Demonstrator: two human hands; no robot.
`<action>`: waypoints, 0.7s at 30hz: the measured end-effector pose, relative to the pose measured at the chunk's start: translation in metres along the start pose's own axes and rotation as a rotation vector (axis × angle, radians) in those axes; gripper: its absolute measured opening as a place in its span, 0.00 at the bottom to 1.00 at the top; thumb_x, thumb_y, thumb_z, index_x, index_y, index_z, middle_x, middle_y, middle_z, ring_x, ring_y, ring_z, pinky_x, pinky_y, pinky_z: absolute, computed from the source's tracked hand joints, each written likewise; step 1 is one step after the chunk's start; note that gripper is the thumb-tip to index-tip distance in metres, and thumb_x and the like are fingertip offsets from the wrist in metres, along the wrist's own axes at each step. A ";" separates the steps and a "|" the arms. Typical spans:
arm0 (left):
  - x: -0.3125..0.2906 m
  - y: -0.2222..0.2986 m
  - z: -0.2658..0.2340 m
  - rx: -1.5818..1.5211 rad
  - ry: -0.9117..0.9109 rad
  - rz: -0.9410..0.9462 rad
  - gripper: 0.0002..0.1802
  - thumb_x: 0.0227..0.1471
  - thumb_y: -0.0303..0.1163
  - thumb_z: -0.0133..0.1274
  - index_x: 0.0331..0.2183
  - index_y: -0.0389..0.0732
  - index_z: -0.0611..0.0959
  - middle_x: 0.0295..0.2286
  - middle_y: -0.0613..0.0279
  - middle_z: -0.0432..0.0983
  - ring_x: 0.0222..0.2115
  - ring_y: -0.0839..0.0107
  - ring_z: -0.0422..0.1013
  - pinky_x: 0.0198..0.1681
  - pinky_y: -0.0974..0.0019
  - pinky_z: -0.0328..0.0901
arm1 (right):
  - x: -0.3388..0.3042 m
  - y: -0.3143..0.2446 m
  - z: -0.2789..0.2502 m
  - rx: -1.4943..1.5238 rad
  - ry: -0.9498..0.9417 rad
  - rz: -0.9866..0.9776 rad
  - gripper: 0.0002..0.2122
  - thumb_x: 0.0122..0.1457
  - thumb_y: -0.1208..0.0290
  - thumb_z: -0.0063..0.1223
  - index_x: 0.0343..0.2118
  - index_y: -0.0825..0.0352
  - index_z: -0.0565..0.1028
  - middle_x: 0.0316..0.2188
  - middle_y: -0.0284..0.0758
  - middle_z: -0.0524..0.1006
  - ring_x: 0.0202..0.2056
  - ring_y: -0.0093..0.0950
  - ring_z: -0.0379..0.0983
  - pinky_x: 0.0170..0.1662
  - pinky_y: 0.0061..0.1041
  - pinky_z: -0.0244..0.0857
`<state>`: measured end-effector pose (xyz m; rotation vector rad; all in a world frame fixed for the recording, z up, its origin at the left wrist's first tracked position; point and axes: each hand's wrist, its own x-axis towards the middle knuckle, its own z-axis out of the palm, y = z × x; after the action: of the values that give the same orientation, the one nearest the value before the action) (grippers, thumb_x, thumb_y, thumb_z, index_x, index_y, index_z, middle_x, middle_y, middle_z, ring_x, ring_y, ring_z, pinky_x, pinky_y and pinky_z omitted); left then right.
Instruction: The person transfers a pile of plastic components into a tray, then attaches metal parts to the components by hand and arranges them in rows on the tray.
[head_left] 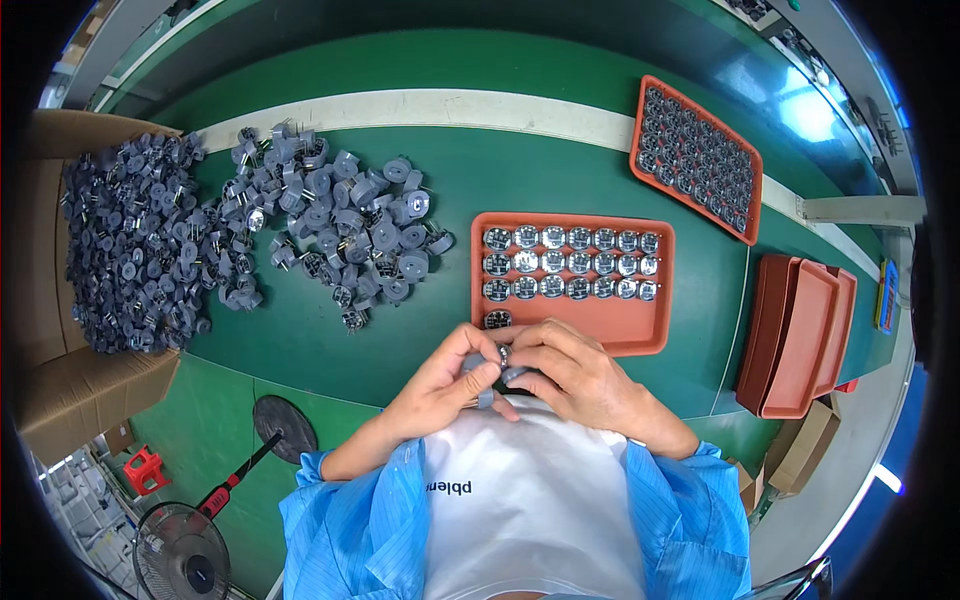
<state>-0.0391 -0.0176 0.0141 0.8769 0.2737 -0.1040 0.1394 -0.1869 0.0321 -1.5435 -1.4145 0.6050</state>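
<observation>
My left hand [445,382] and my right hand [580,378] meet in front of my chest at the table's near edge. Both are closed, fingertips pinching a small round electronic part [504,356] with a dark and silvery face. Grey plastic pieces [486,398] like those in the pile show between the fingers; how many are held is hidden. Just beyond my hands lies an orange-red tray [610,322] with rows of round parts set face up. One more round part [497,319] sits at its near left corner, beside my left fingertips.
A loose pile of grey round parts [345,215] spreads to the left, joining a cardboard box [95,395] full of them. A filled orange-red tray [752,215] lies at the far right. Stacked trays [820,335] stand on the right. A fan [180,550] is at lower left.
</observation>
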 end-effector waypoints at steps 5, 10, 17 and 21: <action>-0.003 -0.002 0.003 -0.045 0.064 -0.041 0.09 0.76 0.29 0.45 0.53 0.37 0.70 0.62 0.47 0.68 0.52 0.66 0.77 0.53 0.54 0.82 | -0.007 -0.001 0.002 0.095 -0.008 0.070 0.13 0.55 0.79 0.72 0.44 0.68 0.83 0.42 0.36 0.80 0.44 0.39 0.81 0.47 0.39 0.79; -0.010 0.000 -0.004 0.144 0.057 -0.033 0.09 0.74 0.26 0.50 0.52 0.37 0.73 0.56 0.51 0.70 0.53 0.72 0.73 0.49 0.63 0.79 | -0.012 -0.004 -0.003 0.181 0.078 0.192 0.11 0.55 0.83 0.72 0.42 0.69 0.86 0.42 0.38 0.84 0.42 0.33 0.85 0.44 0.33 0.80; -0.001 -0.002 0.000 0.218 0.200 0.178 0.10 0.70 0.21 0.54 0.51 0.38 0.75 0.52 0.55 0.73 0.39 0.76 0.76 0.39 0.72 0.74 | -0.016 0.001 -0.005 0.226 0.109 0.214 0.12 0.55 0.86 0.69 0.42 0.69 0.87 0.42 0.40 0.86 0.43 0.34 0.85 0.45 0.31 0.80; 0.007 0.011 0.006 0.088 0.173 0.043 0.14 0.64 0.17 0.60 0.49 0.38 0.78 0.45 0.58 0.77 0.36 0.78 0.76 0.36 0.74 0.72 | -0.018 0.007 -0.002 0.277 0.099 0.159 0.11 0.57 0.85 0.69 0.43 0.70 0.86 0.42 0.39 0.84 0.42 0.35 0.84 0.44 0.32 0.79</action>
<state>-0.0294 -0.0152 0.0240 0.9801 0.4145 -0.0001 0.1403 -0.2043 0.0227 -1.4498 -1.0896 0.7751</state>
